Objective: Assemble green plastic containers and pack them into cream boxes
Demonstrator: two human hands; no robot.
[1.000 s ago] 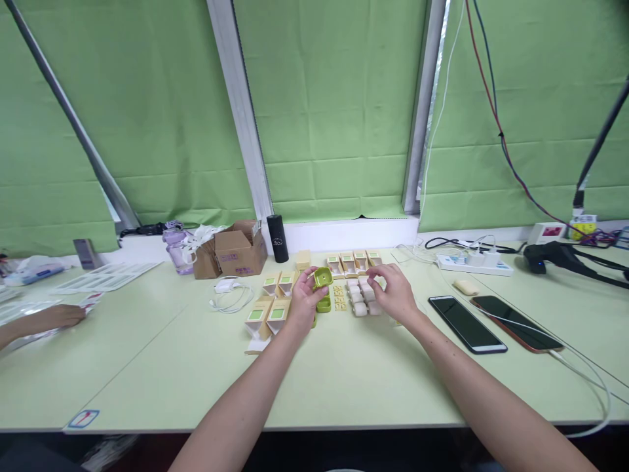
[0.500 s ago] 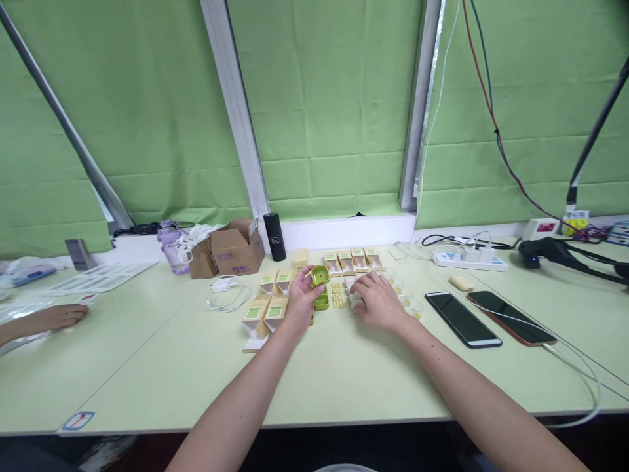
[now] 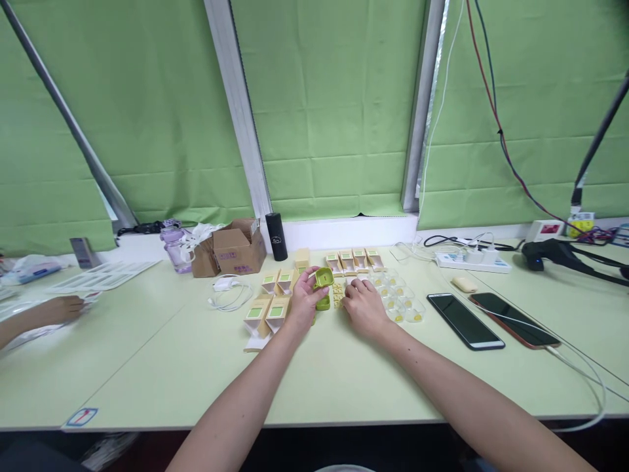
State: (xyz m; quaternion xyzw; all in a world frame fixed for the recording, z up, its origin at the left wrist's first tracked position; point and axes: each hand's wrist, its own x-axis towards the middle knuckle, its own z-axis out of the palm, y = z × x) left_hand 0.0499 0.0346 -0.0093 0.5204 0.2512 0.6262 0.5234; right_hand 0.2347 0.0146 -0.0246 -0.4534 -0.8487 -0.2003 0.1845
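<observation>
My left hand [image 3: 305, 300] is closed around a small olive-green plastic case [image 3: 324, 278], held tilted with its hollow side showing. Below it, another green case [image 3: 323, 303] rests on the table, partly covered by my fingers. My right hand [image 3: 366, 307] is low over the table with fingers curled and pointing down, right beside rows of small yellow pieces [image 3: 338, 295]. Whatever its fingertips hold is hidden. To the right of that hand stand several clear plastic cups [image 3: 397, 301] with yellow bits in them. Left of my left hand are several open-topped cardboard boxes [image 3: 276, 311] with green panels.
More small boxes [image 3: 356, 260] line the back. A brown carton [image 3: 239, 249], a black cylinder [image 3: 276, 236] and a coiled white cable [image 3: 228, 292] lie left. Two phones [image 3: 466, 321], a power strip [image 3: 472, 262] and a black headset [image 3: 565, 255] lie right. Another person's hand [image 3: 66, 309] is far left.
My right hand has moved left, from over the clear cups to the yellow pieces, uncovering more cups. My left hand still holds the green case, shifted slightly right.
</observation>
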